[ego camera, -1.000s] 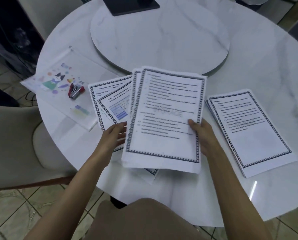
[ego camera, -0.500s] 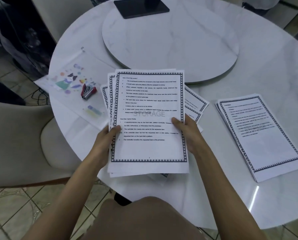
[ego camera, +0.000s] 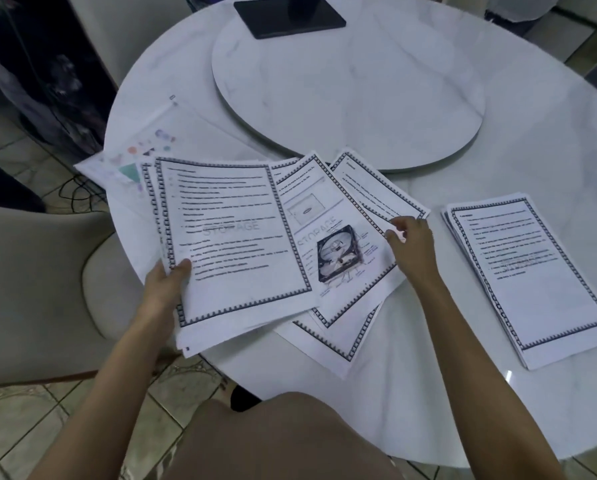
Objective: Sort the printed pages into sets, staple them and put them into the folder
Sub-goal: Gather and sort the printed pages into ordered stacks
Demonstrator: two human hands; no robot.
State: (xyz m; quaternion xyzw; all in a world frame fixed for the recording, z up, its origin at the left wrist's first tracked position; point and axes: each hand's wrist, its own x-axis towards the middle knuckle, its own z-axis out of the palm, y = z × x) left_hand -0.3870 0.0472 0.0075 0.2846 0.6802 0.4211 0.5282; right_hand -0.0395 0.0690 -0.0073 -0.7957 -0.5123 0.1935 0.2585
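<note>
**Printed pages: bundle (ego camera: 231, 244) swung left, loose pages (ego camera: 338, 258) uncovered**

Half a second earlier both hands had held the bundle upright at the centre of the frame. Now the left hand (ego camera: 165, 285) gripped it alone by its lower left edge, thumb on top, and had carried it to the left of centre. The right hand (ego camera: 411, 244) had let go and reached right, its fingers curled on the far edge of the loose pages, apparently pinching a sheet.

That move exposed the loose pages fanned on the counter (ego camera: 498, 150), the top one showing a picture of a disk drive. The sorting looked to be midway, with stapling and filing not yet begun.

The bundle faced print-up, its long axis running from the lower centre toward the upper left and its heading at the upper end. It partly covered the folder (ego camera: 144, 147) in the upper left. The loose pages slanted the other way, headings toward the upper right. A sorted pile (ego camera: 532, 271) lay well apart at the right, its long axis running from upper left to lower right.
</note>
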